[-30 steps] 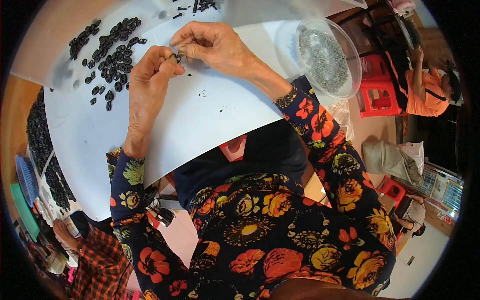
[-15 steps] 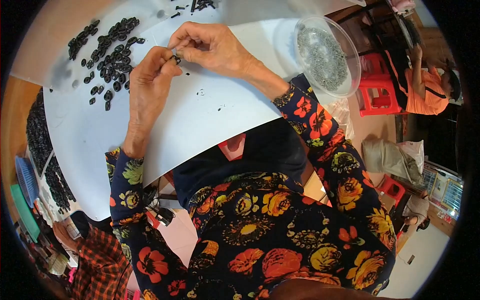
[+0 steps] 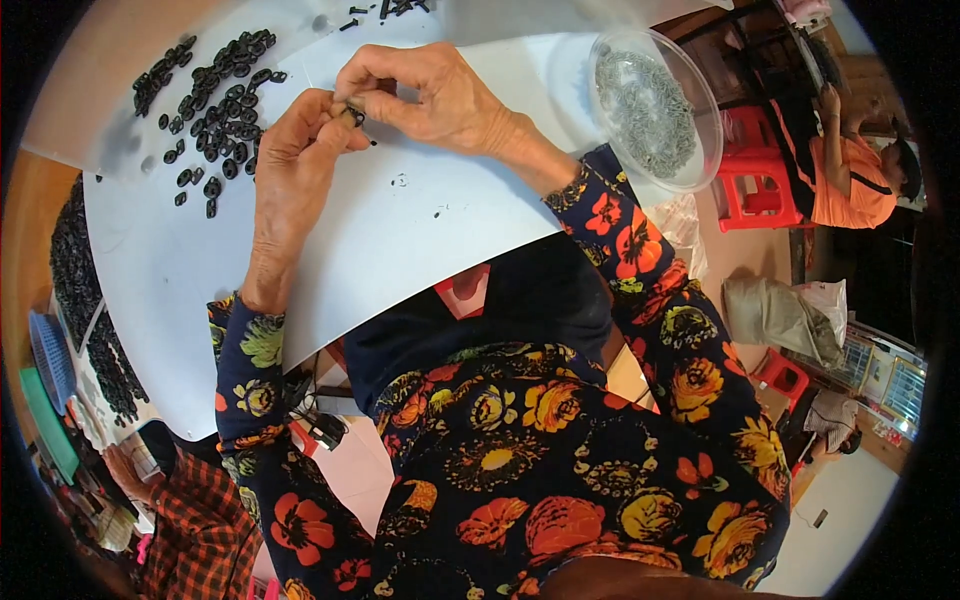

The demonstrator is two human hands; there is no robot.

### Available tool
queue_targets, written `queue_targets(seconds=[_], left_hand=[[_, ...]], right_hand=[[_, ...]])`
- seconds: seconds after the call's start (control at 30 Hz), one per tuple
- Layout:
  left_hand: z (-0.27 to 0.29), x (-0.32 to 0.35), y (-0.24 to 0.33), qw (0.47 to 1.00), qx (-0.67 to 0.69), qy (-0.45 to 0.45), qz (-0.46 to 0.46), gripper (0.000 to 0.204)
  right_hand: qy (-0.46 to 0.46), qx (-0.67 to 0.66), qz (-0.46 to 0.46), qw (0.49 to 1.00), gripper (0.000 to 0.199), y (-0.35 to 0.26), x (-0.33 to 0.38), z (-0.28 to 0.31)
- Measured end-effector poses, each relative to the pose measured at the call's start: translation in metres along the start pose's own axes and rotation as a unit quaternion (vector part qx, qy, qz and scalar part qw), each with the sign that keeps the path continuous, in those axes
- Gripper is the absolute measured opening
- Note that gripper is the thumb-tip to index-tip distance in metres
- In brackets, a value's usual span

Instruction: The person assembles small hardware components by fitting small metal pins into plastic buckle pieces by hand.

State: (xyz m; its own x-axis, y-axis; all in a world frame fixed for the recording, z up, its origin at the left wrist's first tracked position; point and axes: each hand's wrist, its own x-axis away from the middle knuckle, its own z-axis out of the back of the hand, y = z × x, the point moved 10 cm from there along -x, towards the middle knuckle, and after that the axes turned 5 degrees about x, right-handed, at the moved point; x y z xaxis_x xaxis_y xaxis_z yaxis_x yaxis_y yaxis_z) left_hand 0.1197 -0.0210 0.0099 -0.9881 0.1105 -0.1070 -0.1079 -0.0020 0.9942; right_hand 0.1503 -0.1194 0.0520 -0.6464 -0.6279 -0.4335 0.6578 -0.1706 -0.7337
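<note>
Both hands meet over the white tabletop (image 3: 440, 190). My left hand (image 3: 300, 160) pinches a small black oval part (image 3: 354, 117) between thumb and fingers. Against that same part my right hand (image 3: 425, 95) is closed, its thumb and index fingertip pressed together; whatever it pinches is too small to make out. Left of my hands lie many loose small black oval parts (image 3: 225, 120) with holes. A round clear tub (image 3: 712, 125) at the right holds a heap of thin silvery metal pieces (image 3: 645, 115).
Thin black rods (image 3: 400, 8) lie at the far edge. A big pile of black pieces (image 3: 75, 245) is at the far left, near a blue basket (image 3: 52, 360). Co-workers sit left, in a checked sleeve (image 3: 205, 520), and right, by a red stool (image 3: 755, 185).
My left hand has tipped slightly, and the black part between the fingertips has turned a little. My right hand stays almost in place.
</note>
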Motion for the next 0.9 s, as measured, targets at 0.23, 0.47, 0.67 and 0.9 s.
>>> queue_targets(seconds=[0.23,0.47,0.67,0.9], left_hand=[[0.000,0.001,0.004,0.999,0.027,0.016,-0.007,0.011],[0.006,-0.003,-0.006,1.000,0.010,0.007,0.025,0.011],[0.011,-0.003,-0.015,0.999,0.035,0.007,0.041,0.012],[0.011,-0.004,-0.014,0.996,0.071,0.003,0.047,0.012]], right_hand=[[-0.005,-0.012,-0.031,0.999,0.012,0.007,0.001,-0.005],[-0.001,-0.058,-0.047,0.997,0.016,0.014,0.003,-0.009],[-0.033,-0.155,-0.089,0.983,0.013,0.027,0.003,-0.016],[-0.022,-0.133,-0.100,0.986,0.015,0.028,0.006,-0.012]])
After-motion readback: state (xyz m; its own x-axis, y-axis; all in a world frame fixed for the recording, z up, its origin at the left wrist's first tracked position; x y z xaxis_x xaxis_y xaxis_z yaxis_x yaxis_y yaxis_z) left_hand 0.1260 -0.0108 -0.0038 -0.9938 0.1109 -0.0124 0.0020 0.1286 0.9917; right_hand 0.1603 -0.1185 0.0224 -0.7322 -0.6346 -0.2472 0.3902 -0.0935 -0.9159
